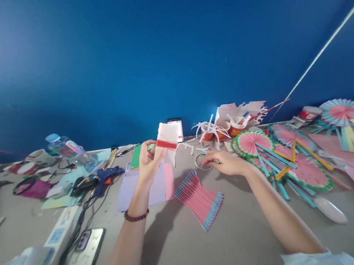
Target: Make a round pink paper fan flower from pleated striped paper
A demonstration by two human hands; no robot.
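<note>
My left hand (146,162) is raised above the table and pinches a folded white paper piece with a red band (167,142). My right hand (224,162) lies lower, fingers curled on a roll of clear tape (200,162) that rests on the table. A pleated pink paper with blue edges (199,198) lies between my forearms. Flat sheets of lilac and pink paper (162,186) sit under my left hand.
Several pink paper fans with green rims and blue strips (273,155) spread at the right. Red paper cups (224,127) stand at the back. A water bottle (69,152), a glue gun (105,175), a power strip (59,235) and a phone (85,251) lie at the left.
</note>
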